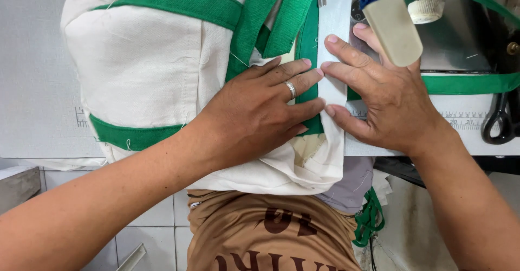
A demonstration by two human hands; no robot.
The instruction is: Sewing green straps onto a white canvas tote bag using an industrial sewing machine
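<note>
From the head camera, looking straight down, I see both of my hands pressed flat on a cream cloth bag (146, 70) trimmed with green strap (179, 0), lying on a pale tabletop (32, 86) in front of a sewing machine (460, 38).

My left hand (254, 114) lies palm down on the bag, fingers (300, 81) spread and straight, a ring on one of them. It grips nothing; it only pins the cloth and the green strap edge beneath it.

My right hand (379, 92) lies just beside it, fingertips nearly touching those of the left. Its fingers are also stretched out and flat, holding down a narrow white strip of cloth (333, 27) that runs up toward the machine's needle area. Nothing is pinched between them.

A beige tool handle (392, 30) hangs in front of the machine, partly hiding the right hand's index finger. Black scissors (501, 122) rest at the far right edge.

I judge the step in hand to be lining up the white strip against the green edge, ready for stitching. The next move calls for keeping both layers flat and even while sliding them toward the needle.
</note>
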